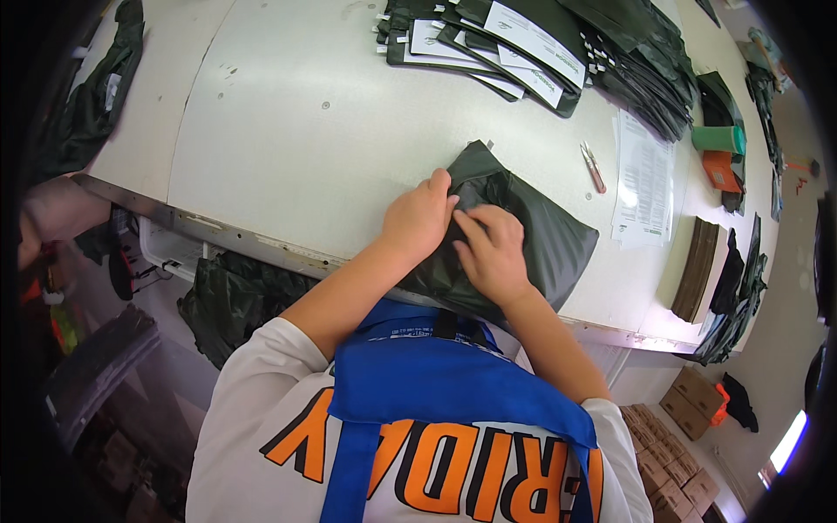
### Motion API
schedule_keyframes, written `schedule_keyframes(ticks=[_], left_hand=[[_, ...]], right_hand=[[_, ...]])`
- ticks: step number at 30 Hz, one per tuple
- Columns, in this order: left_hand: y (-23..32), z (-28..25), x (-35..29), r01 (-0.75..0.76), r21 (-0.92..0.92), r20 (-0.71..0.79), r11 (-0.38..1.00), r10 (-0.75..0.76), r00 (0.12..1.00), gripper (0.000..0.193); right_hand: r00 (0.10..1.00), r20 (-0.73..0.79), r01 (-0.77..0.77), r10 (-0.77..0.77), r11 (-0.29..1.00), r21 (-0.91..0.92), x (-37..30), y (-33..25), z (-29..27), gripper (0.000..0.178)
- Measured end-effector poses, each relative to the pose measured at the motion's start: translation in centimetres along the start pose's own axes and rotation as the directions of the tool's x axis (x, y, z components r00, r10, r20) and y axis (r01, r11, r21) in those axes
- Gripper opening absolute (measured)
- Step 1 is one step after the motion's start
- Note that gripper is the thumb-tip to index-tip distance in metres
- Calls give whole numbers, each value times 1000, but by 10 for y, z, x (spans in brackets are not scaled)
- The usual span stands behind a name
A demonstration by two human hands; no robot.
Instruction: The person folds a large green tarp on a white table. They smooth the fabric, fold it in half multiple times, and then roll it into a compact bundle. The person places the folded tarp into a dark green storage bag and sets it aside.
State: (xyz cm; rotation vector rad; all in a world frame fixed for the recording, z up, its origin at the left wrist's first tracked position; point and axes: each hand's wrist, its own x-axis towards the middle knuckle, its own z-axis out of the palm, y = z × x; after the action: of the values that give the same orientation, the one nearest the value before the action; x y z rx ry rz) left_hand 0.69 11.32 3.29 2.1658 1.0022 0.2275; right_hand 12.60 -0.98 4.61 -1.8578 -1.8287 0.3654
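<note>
left hand [421, 218]: flat, fingers pressing the dark green fabric piece [532, 240] | right hand [493, 253]: fingertips pinching a fold of it, just beside the left | fabric: on table [288, 131] edge under both hands | beyond right hand: red snips [593, 167], paper sheet [643, 179] | far ahead: stacked dark pieces [523, 44]

Likely garment workshop — stacked dark bags [540, 52], worktable [288, 131], cartons [671, 462].

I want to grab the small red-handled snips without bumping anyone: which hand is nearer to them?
Right hand: the snips lie up and right of it. Left hand is farther.
</note>
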Motion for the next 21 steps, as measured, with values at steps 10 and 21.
schedule_keyframes(ticks=[10,21], left_hand=[[21,7,10,-146,-88,136,985,157,978,15],[33,16,-4,-26,-75,210,997,42,977,13]], right_hand=[[958,197,-111,209,902,-417,6,13,29,57],[934,146,-276,325,920,-278,-40,10,-12,82]])
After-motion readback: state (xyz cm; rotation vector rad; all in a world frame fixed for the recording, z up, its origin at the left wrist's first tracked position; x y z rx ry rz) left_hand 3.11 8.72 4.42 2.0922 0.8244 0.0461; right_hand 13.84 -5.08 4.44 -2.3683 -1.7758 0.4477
